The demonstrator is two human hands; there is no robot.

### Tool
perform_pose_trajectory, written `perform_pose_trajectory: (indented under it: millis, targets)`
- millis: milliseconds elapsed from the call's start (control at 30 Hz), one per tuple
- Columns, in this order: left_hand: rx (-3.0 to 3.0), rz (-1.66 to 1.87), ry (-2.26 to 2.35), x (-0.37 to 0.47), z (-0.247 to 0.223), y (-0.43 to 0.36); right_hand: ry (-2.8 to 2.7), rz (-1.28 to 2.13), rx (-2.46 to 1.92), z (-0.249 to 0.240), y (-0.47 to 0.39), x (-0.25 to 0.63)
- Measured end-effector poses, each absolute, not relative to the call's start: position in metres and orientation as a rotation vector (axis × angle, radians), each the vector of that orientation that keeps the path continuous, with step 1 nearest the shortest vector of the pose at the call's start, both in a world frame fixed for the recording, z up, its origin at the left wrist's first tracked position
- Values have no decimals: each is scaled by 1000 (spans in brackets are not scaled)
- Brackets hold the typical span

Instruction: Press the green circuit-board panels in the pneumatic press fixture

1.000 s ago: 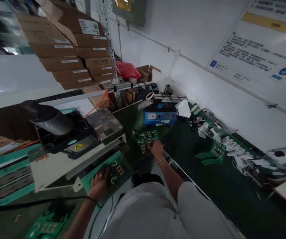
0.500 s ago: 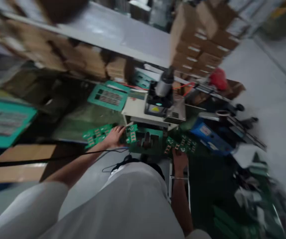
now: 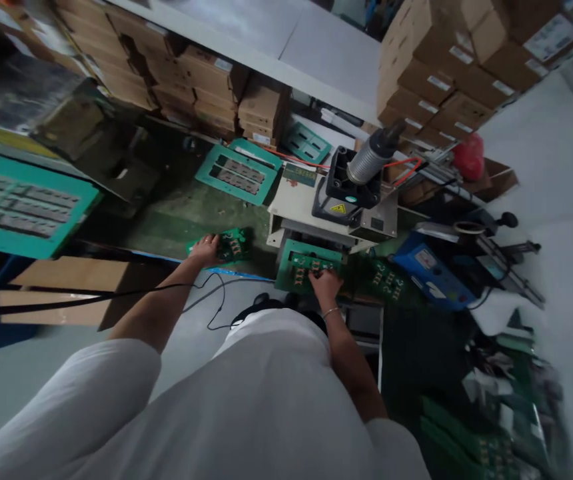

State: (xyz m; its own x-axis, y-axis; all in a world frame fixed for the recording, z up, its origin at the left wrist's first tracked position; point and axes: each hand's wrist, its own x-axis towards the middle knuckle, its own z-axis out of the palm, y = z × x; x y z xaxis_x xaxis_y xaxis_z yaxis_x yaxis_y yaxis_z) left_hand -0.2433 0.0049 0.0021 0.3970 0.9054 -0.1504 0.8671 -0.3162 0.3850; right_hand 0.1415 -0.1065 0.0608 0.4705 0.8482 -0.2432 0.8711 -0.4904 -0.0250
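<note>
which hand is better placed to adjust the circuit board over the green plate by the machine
Likely the right hand: it touches that circuit board, while the left hand rests on other boards farther left.

Green boards (image 3: 235,245) partly hidden by the left hand (image 3: 205,251)

Workshop, electronics assembly type. Evidence: several green circuit boards with copper-coloured strips (image 3: 299,275), in groups along a worn dark-green desk (image 3: 166,220). Bench machine on it: cream metal body (image 3: 294,200), ribbed silver cylinder (image 3: 364,167) on top, yellow warning triangle (image 3: 339,209) on the front. Flat teal plates with rectangular cutouts (image 3: 207,172) lie nearby, look like fixtures. Blue box-shaped metal unit (image 3: 429,267) to the right, near a plain white wall (image 3: 556,160). Stock-type storage too: brown cardboard boxes with white labels (image 3: 426,83), stacked on a long pale shelf (image 3: 296,40), more below it.
</note>
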Motion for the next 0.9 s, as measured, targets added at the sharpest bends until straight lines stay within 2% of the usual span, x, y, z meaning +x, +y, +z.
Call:
perform_pose_trajectory:
  millis: [133, 300, 467, 633, 900]
  targets:
    - [2351, 169, 1462, -208, 1, 12, 1510, -359, 2524, 51, -88, 132]
    - [2454, 92, 1054, -126, 2, 8, 1609, -348, 2434, 49, -87, 145]
    - [2501, 16, 709, -69, -4, -2, 1895, -344, 2285, 51, -106, 193]
    - [2506, 10, 711, -55, -16, -5, 2036, -405, 2024, 45, -120, 241]
    - [2453, 48, 835, -56, -8, -14, 2214, -485, 2037, 39, -122, 248]
